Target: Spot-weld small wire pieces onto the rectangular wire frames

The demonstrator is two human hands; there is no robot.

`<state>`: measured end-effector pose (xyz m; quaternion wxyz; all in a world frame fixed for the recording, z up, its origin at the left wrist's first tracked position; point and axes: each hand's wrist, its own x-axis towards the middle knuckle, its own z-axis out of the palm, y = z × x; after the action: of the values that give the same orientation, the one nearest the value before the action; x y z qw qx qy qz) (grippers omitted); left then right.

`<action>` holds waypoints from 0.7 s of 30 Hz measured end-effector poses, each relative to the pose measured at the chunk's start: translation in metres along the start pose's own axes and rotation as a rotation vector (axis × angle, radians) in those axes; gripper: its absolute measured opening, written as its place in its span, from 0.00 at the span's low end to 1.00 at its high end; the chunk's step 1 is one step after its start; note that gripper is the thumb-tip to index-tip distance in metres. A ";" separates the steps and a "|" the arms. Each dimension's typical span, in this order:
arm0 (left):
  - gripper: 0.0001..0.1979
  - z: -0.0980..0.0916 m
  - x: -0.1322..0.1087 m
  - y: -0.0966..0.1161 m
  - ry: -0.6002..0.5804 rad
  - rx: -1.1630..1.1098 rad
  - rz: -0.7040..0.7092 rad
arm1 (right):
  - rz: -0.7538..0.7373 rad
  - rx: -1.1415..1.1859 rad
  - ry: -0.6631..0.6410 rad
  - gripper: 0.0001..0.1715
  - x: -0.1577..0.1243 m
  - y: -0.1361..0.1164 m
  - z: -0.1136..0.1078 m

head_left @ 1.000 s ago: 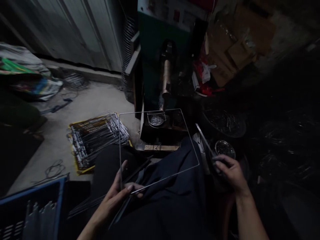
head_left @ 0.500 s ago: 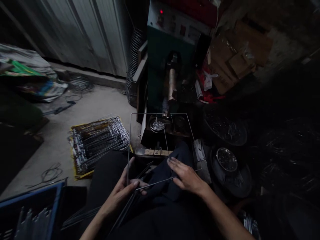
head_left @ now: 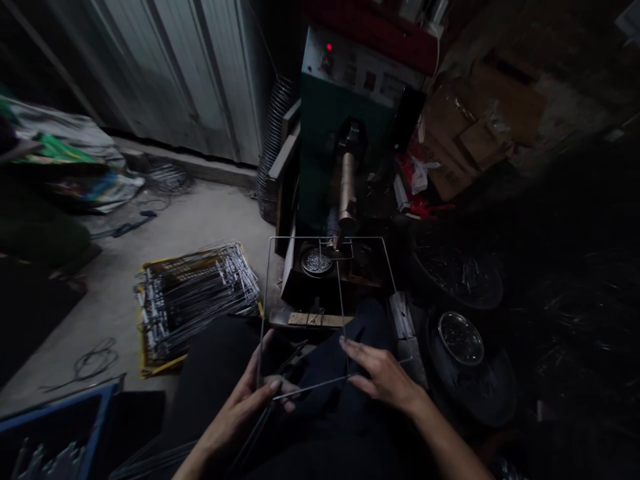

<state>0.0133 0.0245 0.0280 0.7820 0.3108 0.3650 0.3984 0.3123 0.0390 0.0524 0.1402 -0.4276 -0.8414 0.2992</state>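
A thin bent wire frame (head_left: 300,237) is held out over my lap by both hands. My left hand (head_left: 253,390) grips its near left corner, with the thumb pressed on the wire. On the middle wire, my right hand (head_left: 383,377) pinches with fingers and thumb. The frame's far side lies at the tip of a copper-coloured machine arm (head_left: 347,190); whether they touch I cannot tell. A round dish (head_left: 317,275) of small metal bits sits just beneath the frame. Loose wire rods lie across my lap under my left hand.
The green machine body (head_left: 325,113) with a red lamp stands ahead. A yellow crate (head_left: 167,367) of wire pieces lies left, a blue crate (head_left: 103,417) nearer. At right are a metal bowl (head_left: 441,339) and dark tubs. Cardboard (head_left: 445,147) lies behind.
My view has tilted up slightly, so everything appears lower in the picture. Both hands keep the same hold on the wire frame, with its far side still at the machine arm's tip.
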 end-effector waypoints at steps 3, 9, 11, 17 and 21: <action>0.45 0.001 0.005 0.000 -0.012 -0.007 -0.003 | 0.022 -0.011 0.008 0.49 0.002 0.004 -0.002; 0.46 0.002 0.013 0.000 -0.005 -0.020 0.000 | 0.065 -0.027 0.016 0.47 0.005 0.009 -0.006; 0.45 0.003 0.014 0.002 -0.006 -0.011 0.000 | 0.064 -0.029 0.012 0.46 0.007 0.010 -0.007; 0.46 0.006 0.014 0.009 0.017 -0.053 -0.006 | 0.049 -0.037 -0.008 0.47 0.013 0.010 -0.011; 0.46 0.005 0.013 0.011 0.011 -0.021 -0.021 | 0.048 -0.034 -0.012 0.47 0.013 0.007 -0.012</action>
<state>0.0185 0.0398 0.0356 0.7872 0.2966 0.3683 0.3958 0.3151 0.0569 0.0571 0.1210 -0.4480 -0.8367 0.2908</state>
